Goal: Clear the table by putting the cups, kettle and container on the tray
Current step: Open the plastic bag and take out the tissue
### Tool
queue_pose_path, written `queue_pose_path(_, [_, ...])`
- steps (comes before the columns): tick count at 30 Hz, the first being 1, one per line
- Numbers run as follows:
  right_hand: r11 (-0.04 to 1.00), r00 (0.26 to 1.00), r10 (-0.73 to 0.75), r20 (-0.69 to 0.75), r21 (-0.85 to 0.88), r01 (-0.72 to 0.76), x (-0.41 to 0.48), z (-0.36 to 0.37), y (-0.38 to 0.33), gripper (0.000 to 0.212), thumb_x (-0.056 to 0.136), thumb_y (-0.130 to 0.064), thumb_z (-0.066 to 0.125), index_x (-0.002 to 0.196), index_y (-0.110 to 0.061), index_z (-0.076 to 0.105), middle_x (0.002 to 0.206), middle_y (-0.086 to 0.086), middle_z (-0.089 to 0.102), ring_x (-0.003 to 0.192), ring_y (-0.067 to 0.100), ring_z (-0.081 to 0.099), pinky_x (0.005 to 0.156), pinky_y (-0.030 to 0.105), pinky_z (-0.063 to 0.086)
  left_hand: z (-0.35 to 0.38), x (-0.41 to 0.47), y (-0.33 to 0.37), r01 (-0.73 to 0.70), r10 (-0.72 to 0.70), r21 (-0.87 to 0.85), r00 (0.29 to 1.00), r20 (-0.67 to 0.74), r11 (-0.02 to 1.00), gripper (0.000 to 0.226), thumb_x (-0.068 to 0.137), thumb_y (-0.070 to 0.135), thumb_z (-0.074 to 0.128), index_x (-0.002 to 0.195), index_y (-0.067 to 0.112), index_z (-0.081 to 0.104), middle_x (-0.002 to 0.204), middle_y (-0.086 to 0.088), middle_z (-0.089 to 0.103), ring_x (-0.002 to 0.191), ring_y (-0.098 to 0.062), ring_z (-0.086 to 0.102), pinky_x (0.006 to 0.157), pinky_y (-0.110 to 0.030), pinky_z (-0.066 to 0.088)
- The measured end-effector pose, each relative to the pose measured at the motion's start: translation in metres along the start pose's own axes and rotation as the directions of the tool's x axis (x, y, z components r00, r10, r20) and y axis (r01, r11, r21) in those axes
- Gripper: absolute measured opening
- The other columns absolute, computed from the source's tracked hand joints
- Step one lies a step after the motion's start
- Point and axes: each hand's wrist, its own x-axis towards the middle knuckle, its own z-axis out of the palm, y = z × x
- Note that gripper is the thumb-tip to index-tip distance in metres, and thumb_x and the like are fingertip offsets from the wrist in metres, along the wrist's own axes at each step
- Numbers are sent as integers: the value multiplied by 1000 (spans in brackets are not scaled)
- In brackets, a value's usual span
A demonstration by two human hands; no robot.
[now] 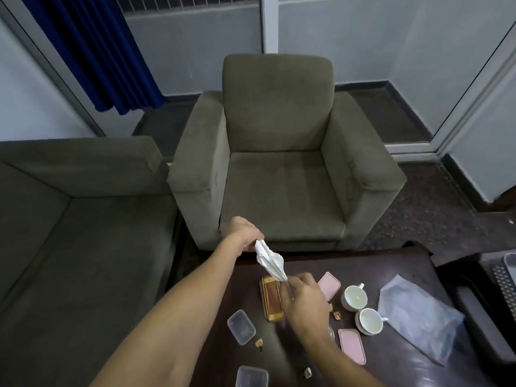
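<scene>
Dark glossy table (391,277): two cups (354,298) at right, clear containers (241,327) at left. Left hand (244,233), right hand (303,298) both pinched onto white tissue (270,262). Olive armchair (282,152), blue curtain (92,51) beyond.

Both hands (245,233) (303,297) stretch white tissue (269,261), probably, over table (391,263).

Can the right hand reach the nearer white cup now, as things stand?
Probably not at once. The right hand pinches one end of a white tissue, with the left hand holding the other end. The cup stands just to its right with nothing between, so after releasing the tissue the way looks free.
</scene>
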Motion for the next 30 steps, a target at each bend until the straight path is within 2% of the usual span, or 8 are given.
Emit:
queue_pose_path(3, [994, 999, 32, 39, -110, -27, 2, 37, 17, 26, 94, -39, 55, 90, -20, 72, 92, -1, 63, 84, 30, 68, 65, 39, 51, 26, 36, -27, -9, 10, 174, 1000, -3, 985, 15, 78, 1, 80, 83, 11, 71, 96, -11, 75, 90, -28, 76, 73, -39, 66])
queue_pose_path(5, [984, 993, 49, 104, -175, -30, 4, 58, 27, 24, 90, -37, 58, 85, -18, 72, 87, 1, 65, 78, 32, 69, 62, 38, 51, 40, 57, -46, -10, 14, 279, 1000, -13, 960, 15, 78, 10, 82, 91, 13, 76, 99, -9, 78, 95, -28, 76, 84, -38, 65])
queue_pose_path(8, [962, 971, 93, 219, -271, -31, 7, 86, 42, 15, 79, -33, 71, 80, -18, 73, 78, 1, 67, 67, 29, 69, 53, 36, 51, 57, 85, -75, 9, -4, 369, 1000, -14, 929, 21, 79, 15, 82, 99, 12, 78, 105, -8, 78, 101, -28, 75, 87, -35, 63])
queue_pose_path(10, [949, 961, 132, 244, -311, -52, 5, 104, 54, 12, 78, -31, 72, 78, -19, 73, 78, 1, 69, 64, 27, 70, 51, 35, 51, 67, 100, -94, 19, -16, 432, 1000, -12, 902, 20, 80, 15, 82, 99, 11, 77, 108, -8, 77, 102, -28, 75, 87, -35, 62])
queue_pose_path(17, [947, 929, 216, 302, -298, -123, 5, 151, 85, 24, 97, -31, 47, 102, -22, 69, 100, -2, 73, 90, 25, 74, 73, 36, 57, 100, 133, -141, -18, 6, 575, 1000, 22, 818, 13, 85, 18, 76, 95, 12, 81, 103, -8, 78, 100, -25, 74, 86, -37, 64])
queue_pose_path(21, [921, 887, 302, 349, -348, -176, 10, 166, 91, 30, 96, -31, 45, 102, -19, 72, 98, 3, 76, 94, 26, 74, 76, 33, 56, 114, 144, -148, -40, 29, 630, 999, 27, 775, 14, 84, 17, 74, 97, 16, 79, 105, -5, 76, 103, -25, 72, 87, -36, 63])
queue_pose_path(26, [918, 865, 319, 387, -352, -181, 6, 176, 97, 30, 97, -31, 44, 105, -18, 71, 102, 5, 75, 97, 28, 72, 80, 35, 55, 121, 151, -156, -34, 26, 700, 999, 22, 713, 17, 84, 23, 75, 100, 21, 80, 107, -3, 77, 105, -24, 72, 89, -36, 61])
queue_pose_path(30, [922, 857, 330, 397, -332, -201, 8, 173, 96, 30, 97, -32, 47, 106, -17, 71, 102, 5, 75, 97, 28, 72, 82, 36, 56, 116, 152, -157, -17, -12, 688, 999, 38, 726, 27, 86, 42, 70, 101, 22, 80, 103, -1, 77, 102, -23, 72, 83, -33, 59])
